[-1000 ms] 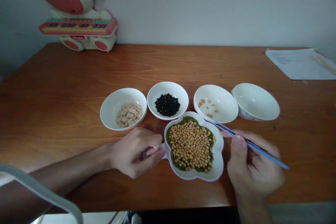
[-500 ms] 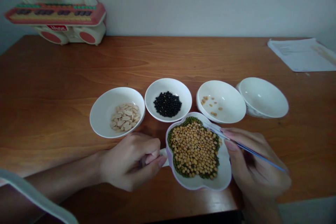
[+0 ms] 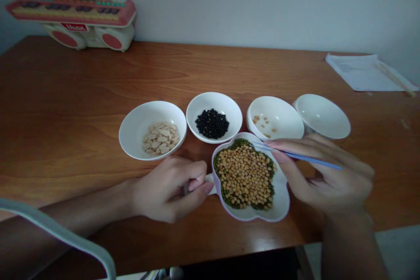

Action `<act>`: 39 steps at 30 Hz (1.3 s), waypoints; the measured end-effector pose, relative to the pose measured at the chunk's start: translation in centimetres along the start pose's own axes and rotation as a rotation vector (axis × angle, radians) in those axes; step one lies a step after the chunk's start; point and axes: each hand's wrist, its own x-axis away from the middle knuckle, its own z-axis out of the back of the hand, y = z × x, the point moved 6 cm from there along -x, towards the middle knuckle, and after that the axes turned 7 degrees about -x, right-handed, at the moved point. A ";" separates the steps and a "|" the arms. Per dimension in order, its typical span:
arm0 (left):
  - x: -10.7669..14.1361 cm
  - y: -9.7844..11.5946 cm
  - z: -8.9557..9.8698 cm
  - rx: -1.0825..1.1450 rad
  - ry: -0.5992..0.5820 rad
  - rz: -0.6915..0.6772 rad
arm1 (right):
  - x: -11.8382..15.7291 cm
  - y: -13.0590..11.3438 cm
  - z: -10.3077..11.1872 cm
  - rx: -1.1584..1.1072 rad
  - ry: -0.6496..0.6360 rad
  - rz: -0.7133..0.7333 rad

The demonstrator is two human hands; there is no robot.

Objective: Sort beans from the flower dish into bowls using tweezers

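My left hand [image 3: 170, 188] is closed around the short handle of a flower-shaped dish [image 3: 281, 197] with a lilac rim. Yellow soybeans [image 3: 244, 177] cover most of its inside, with green mung beans [image 3: 241, 142] showing around their edge. Between the thumb and fingers of my right hand [image 3: 331, 175] is a pair of blue tweezers [image 3: 306, 158]. Their thin tips are over the dish's upper edge; I cannot make out any bean between them. Just behind the dish stands a white bowl [image 3: 288, 122] with several yellow beans [image 3: 262, 126] in it.
Left of that bowl are a bowl [image 3: 231, 105] of black beans [image 3: 212, 123] and a bowl [image 3: 131, 133] of pale flat seeds [image 3: 160, 138]. Another white bowl [image 3: 328, 116] stands at the right. Behind are a toy keyboard figure [image 3: 75, 11] and a white sheet [image 3: 357, 70].
The view has shifted slightly. My right hand has turned, so the tweezers lie flatter, their tips nearer the dish's upper edge. My left hand keeps its hold on the handle.
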 end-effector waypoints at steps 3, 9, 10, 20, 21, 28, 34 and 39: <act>0.1 -0.1 0.0 -0.024 0.004 0.002 | -1.1 0.1 0.3 0.033 0.053 0.061; 0.2 0.0 0.0 -0.054 0.008 -0.007 | 0.5 0.5 -0.7 0.078 0.123 0.009; 0.1 0.0 0.1 -0.051 0.011 -0.011 | 0.8 0.5 -0.9 0.068 0.120 0.006; 0.2 -0.2 -0.1 -0.040 0.005 -0.004 | 1.7 1.4 -1.1 -0.008 0.140 -0.158; 0.2 -0.2 -0.2 -0.039 0.002 -0.003 | 1.8 1.5 -1.1 -0.014 0.161 -0.169; 0.3 -0.4 -0.2 -0.039 -0.008 0.008 | 2.1 1.8 -1.0 0.016 0.152 -0.203; 0.3 -0.3 -0.2 -0.021 -0.006 0.011 | 1.9 1.7 -0.8 0.034 0.113 -0.211; 0.3 -0.3 -0.2 -0.010 0.001 -0.003 | 1.6 0.8 -1.1 -0.052 0.050 -0.111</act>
